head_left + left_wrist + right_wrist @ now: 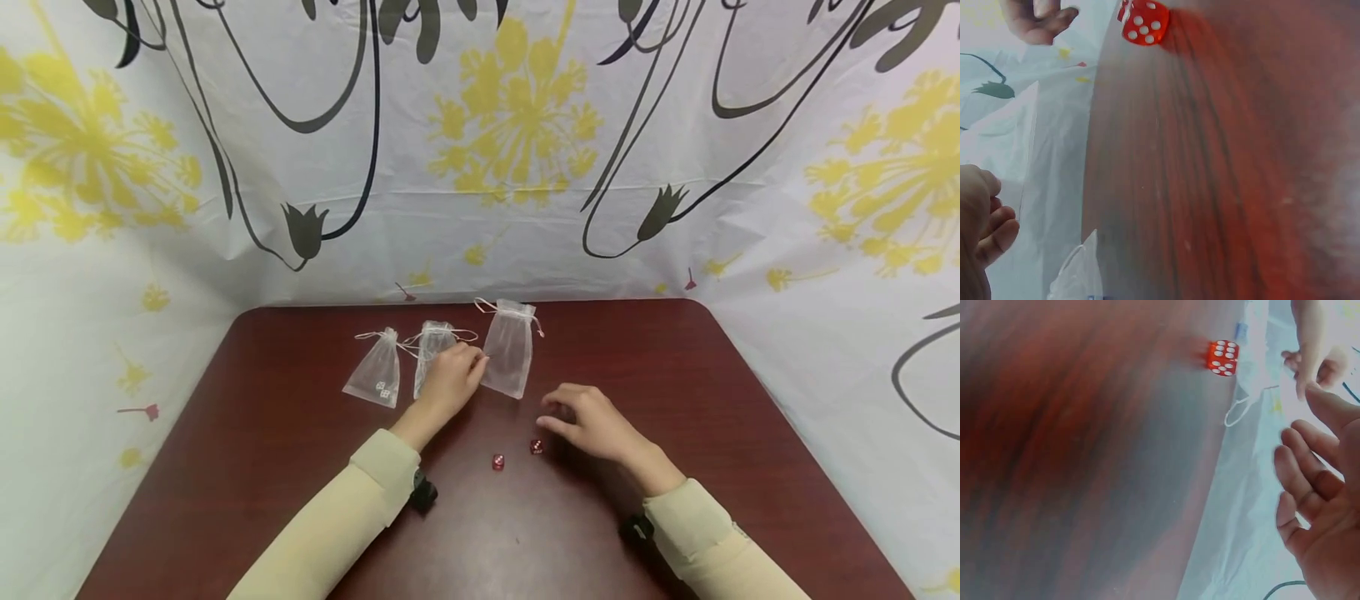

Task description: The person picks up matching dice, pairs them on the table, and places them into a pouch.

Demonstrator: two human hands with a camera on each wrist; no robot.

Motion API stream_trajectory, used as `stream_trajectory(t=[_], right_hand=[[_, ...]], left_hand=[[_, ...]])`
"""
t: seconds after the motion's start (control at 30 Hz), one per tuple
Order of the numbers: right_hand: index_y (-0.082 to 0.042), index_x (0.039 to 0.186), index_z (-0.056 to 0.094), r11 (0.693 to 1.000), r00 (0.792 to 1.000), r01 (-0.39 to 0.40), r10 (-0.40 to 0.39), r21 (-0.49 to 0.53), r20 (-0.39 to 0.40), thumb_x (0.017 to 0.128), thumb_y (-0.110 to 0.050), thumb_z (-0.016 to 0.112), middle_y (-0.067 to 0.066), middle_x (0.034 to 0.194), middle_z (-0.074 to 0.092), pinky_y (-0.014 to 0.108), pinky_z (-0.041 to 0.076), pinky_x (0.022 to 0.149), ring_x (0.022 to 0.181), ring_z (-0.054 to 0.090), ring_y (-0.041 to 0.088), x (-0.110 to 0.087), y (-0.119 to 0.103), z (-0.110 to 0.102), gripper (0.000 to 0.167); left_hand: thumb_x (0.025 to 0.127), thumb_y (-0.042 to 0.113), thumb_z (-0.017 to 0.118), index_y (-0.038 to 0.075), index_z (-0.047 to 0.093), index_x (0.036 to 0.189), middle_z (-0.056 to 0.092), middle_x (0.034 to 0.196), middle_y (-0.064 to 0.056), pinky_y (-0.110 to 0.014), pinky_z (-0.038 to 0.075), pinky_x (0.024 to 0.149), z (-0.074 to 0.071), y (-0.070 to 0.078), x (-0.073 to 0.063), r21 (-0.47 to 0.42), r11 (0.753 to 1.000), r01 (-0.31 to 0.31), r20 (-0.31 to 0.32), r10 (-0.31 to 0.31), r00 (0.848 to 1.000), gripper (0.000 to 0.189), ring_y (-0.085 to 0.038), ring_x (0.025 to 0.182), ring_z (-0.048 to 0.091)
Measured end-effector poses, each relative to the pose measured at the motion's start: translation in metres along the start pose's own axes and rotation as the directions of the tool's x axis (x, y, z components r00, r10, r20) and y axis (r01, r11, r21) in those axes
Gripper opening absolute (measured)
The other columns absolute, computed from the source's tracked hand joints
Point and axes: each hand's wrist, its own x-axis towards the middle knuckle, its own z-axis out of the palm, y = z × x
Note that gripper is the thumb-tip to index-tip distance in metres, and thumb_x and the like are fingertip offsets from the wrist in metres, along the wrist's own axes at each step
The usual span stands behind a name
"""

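With curled fingers my left hand (453, 372) pinches the left edge of a white mesh drawstring bag (510, 354); a corner of this bag (1013, 134) stands up beyond the fingers in the left wrist view. The same hand partly covers a second mesh bag (433, 346). My right hand (596, 421) hovers over the table with fingers loosely bent and parted, holding nothing. Below its thumb lies a red die (537, 447) with white pips. Another red die (498, 462) sits a little to the left and nearer me.
A third mesh bag (372, 371) lies at the left with white dice (383, 390) inside. The dark red-brown table (300, 467) has rounded far corners. A patterned white curtain (420, 208) hangs behind and along both sides.
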Motion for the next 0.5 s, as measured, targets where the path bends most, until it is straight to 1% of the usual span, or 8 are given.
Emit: stream_trajectory(t=[0.1,0.17,0.23,0.3,0.37,0.4,0.5], right_hand=[[-0.005,0.099,0.073,0.999,0.994,0.025,-0.021,0.038,-0.108,0.085,-0.012,0.083,-0.003,0.085,0.066,0.031,0.054,0.065,0.075,0.062,0.011,0.005,-0.003,-0.002,0.018],[-0.006,0.100,0.073,0.998,0.981,0.034,-0.023,0.056,-0.190,0.084,-0.009,0.083,-0.001,0.086,0.067,0.034,0.056,0.064,0.076,0.064,0.011,0.009,-0.004,-0.002,0.019],[-0.005,0.100,0.073,0.996,0.964,0.040,-0.017,0.082,-0.264,0.083,-0.005,0.083,0.001,0.087,0.069,0.037,0.057,0.064,0.077,0.065,0.013,0.014,-0.007,-0.004,0.020],[-0.005,0.101,0.073,0.995,0.948,0.032,0.000,0.096,-0.319,0.083,-0.005,0.082,0.001,0.088,0.069,0.036,0.057,0.064,0.079,0.066,0.013,0.019,-0.011,-0.006,0.021],[-0.004,0.103,0.073,0.992,0.933,0.022,0.026,0.128,-0.359,0.084,-0.004,0.081,0.004,0.090,0.070,0.032,0.057,0.065,0.081,0.066,0.014,0.026,-0.015,-0.008,0.021],[-0.003,0.104,0.073,0.989,0.926,0.016,0.042,0.150,-0.375,0.085,-0.004,0.081,0.005,0.091,0.070,0.031,0.057,0.065,0.081,0.066,0.015,0.029,-0.017,-0.010,0.021],[-0.003,0.107,0.073,0.979,0.902,-0.021,0.106,0.202,-0.418,0.086,-0.004,0.080,0.006,0.093,0.070,0.023,0.054,0.064,0.079,0.064,0.012,0.039,-0.025,-0.013,0.022]], left_hand=[[0.088,0.007,0.076,0.005,0.072,0.083,0.066,0.076,-0.003,-0.029,0.055,0.061,-0.007,0.002,-0.007,-0.015,1.000,-0.025,-0.080,0.024,0.997,0.006,-0.018,0.065,0.062],[0.086,0.006,0.077,0.005,0.073,0.083,0.065,0.075,-0.003,-0.028,0.054,0.059,-0.012,0.003,-0.012,-0.008,0.999,-0.041,-0.127,0.040,0.991,0.006,-0.016,0.063,0.061],[0.085,0.006,0.078,0.005,0.073,0.083,0.064,0.074,-0.002,-0.028,0.054,0.057,-0.017,0.004,-0.017,0.005,0.998,-0.066,-0.165,0.066,0.984,0.006,-0.016,0.062,0.061],[0.086,0.005,0.077,0.004,0.073,0.084,0.064,0.074,-0.003,-0.028,0.055,0.057,-0.022,0.006,-0.020,0.018,0.995,-0.097,-0.194,0.098,0.976,0.005,-0.016,0.062,0.061],[0.086,0.004,0.077,0.004,0.073,0.084,0.065,0.075,-0.004,-0.029,0.055,0.057,-0.026,0.008,-0.023,0.029,0.991,-0.129,-0.215,0.133,0.967,0.004,-0.017,0.062,0.061],[0.086,0.004,0.076,0.003,0.073,0.085,0.065,0.075,-0.004,-0.029,0.056,0.057,-0.028,0.009,-0.025,0.035,0.989,-0.142,-0.219,0.147,0.965,0.004,-0.017,0.063,0.062],[0.085,0.004,0.076,0.003,0.073,0.086,0.067,0.076,-0.004,-0.028,0.057,0.058,-0.033,0.011,-0.029,0.048,0.982,-0.180,-0.232,0.187,0.955,0.004,-0.017,0.065,0.064]])
